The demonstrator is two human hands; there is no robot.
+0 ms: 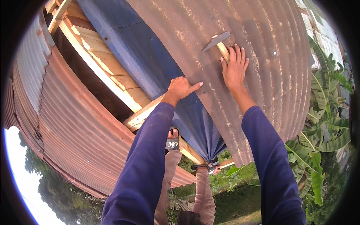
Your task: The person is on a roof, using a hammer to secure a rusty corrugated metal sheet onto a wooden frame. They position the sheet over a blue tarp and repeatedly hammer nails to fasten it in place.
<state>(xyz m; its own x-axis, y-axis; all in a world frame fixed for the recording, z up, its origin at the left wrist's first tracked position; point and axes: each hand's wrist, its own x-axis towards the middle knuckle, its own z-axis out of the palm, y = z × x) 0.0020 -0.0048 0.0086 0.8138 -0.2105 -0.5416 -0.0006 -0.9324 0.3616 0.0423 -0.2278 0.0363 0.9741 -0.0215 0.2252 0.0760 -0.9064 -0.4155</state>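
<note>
On the rusty corrugated metal sheet [210,22], my right hand [235,71] lies fairly flat, pressing a hammer [224,52] against the ridges. The hammer's wooden handle runs under the palm between thumb and fingers; its dark head points away from me and the handle's lower end is hidden. My left hand [180,88] is closed at the sheet's left edge, over a blue tarpaulin [142,52]. Its thumb stretches onto the sheet's top, while the curled fingertips are out of sight at the edge.
Wooden beams [108,78] border a dark gap on the left, beside another corrugated roof [78,120]. My sandalled feet [173,138] stand on timber below my arms, with grass [240,176] far beneath. Banana plants [318,150] grow at the right. A small pale spot [275,53] marks the sheet.
</note>
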